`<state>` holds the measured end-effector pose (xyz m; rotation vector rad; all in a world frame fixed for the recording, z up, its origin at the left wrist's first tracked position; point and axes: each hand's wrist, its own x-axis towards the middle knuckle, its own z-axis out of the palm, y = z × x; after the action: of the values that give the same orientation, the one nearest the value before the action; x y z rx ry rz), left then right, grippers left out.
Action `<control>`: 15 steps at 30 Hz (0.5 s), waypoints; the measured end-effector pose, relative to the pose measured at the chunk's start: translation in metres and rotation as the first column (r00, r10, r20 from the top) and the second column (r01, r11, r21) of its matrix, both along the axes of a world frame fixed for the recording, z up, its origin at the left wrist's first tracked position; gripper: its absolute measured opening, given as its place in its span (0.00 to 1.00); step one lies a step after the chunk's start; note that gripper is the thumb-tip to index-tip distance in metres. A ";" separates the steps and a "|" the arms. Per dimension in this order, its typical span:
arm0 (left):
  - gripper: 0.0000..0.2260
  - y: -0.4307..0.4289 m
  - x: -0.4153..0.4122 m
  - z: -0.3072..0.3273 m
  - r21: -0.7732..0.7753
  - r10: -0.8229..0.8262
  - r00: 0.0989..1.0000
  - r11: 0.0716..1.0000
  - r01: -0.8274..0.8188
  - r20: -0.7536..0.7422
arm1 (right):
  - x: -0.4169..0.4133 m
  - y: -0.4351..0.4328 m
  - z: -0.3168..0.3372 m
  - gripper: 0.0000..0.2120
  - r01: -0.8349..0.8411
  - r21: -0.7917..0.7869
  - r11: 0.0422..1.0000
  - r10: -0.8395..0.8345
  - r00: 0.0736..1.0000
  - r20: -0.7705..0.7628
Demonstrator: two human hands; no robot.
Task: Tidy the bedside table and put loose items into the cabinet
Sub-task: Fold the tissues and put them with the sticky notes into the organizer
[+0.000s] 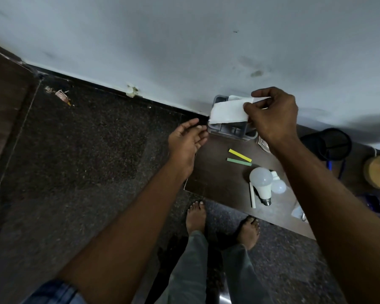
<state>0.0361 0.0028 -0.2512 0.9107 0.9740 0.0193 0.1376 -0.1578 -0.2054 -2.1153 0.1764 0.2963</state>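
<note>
Right hand (272,115): pinch grip on paper (226,113)

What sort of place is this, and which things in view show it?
Probably a bedroom corner in a home: a wooden table against a painted wall, loose light bulbs lying on it, and bare feet on a speckled stone floor.

White paper (227,111), yellow stick (240,155)
</note>
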 end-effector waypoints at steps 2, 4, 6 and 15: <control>0.13 0.000 -0.008 -0.003 0.012 -0.020 0.999 1.000 0.021 -0.035 | 0.003 0.001 -0.002 0.16 0.009 -0.041 0.999 -0.009 1.000 0.006; 0.12 0.001 -0.017 -0.008 0.024 -0.035 0.996 0.999 0.037 -0.079 | 0.005 0.001 -0.003 0.16 0.006 -0.065 0.998 -0.005 1.000 0.013; 0.10 0.001 -0.027 -0.014 0.026 -0.039 0.993 0.999 0.042 -0.115 | 0.005 0.003 -0.004 0.17 -0.010 -0.079 0.997 0.012 1.000 0.025; 0.07 -0.004 -0.064 -0.030 -0.016 -0.094 0.965 0.996 0.093 -0.243 | 0.005 0.044 -0.011 0.15 -0.082 -0.187 0.979 0.095 0.994 0.062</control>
<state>-0.0277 -0.0015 -0.2816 0.9698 1.1568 -0.1785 0.1423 -0.1136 -0.2168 -2.3176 0.0698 0.2660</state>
